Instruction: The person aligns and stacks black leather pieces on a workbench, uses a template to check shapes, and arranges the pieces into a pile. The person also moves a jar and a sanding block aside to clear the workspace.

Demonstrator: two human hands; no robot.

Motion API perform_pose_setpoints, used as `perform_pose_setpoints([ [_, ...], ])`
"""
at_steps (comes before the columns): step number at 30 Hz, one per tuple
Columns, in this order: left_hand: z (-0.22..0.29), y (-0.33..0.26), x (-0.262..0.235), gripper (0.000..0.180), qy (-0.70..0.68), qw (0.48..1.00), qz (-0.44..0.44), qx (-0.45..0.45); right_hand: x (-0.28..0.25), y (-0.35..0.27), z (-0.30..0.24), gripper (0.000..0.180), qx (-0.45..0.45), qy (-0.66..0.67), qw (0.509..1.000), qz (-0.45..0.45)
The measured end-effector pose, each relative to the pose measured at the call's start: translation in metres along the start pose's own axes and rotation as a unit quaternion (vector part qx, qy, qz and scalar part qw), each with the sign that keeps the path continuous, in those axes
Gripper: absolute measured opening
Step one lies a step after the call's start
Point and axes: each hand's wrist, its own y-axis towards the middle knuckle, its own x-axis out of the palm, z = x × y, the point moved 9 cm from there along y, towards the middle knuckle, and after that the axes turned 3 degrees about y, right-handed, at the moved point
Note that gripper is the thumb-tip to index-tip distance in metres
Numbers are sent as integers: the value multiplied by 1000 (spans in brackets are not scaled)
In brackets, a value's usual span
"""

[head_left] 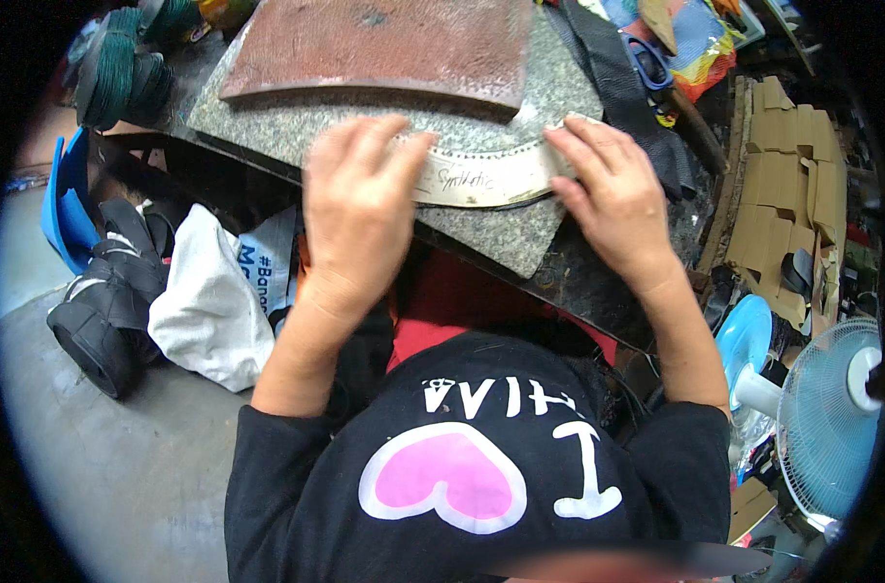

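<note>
A curved, cream-coloured strip (pixel 483 179) with a row of small dark holes along its far edge and handwriting on its face lies over a grey speckled stone slab (pixel 509 238). A thin dark edge shows along its near side; whether that is a separate layer I cannot tell. My left hand (pixel 360 189), slightly blurred, has its bent fingers closed on the strip's left end and hides that end. At the right end, my right hand (pixel 612 194) grips the strip with fingertips on top and thumb at the near side.
Beyond the strip a thick reddish-brown slab (pixel 384 49) rests on the stone. Black strips (pixel 622 97), blue-handled scissors (pixel 646 63) and a wooden handle (pixel 697 131) lie at right. Green thread spools (pixel 117 83) stand far left. A fan (pixel 826 418) and cardboard (pixel 782 194) are at right.
</note>
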Motion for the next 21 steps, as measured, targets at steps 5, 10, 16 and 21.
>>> perform_pose_setpoints([
  [5, 47, -8, 29, 47, -48, 990, -109, 72, 10, -9, -14, 49, -31, 50, 998, 4],
  [10, 42, -17, 33, 53, -45, 988, -128, 78, 7, -13, 34, 40, 43, 270, 960, -50],
  [16, 45, -19, 35, 54, -36, 991, -107, 73, -45, -21, 186, 49, 266, -165, 950, -5],
  [21, 45, -19, 34, 53, -32, 993, -83, 72, -69, -22, 193, 47, 142, -255, 953, 77],
])
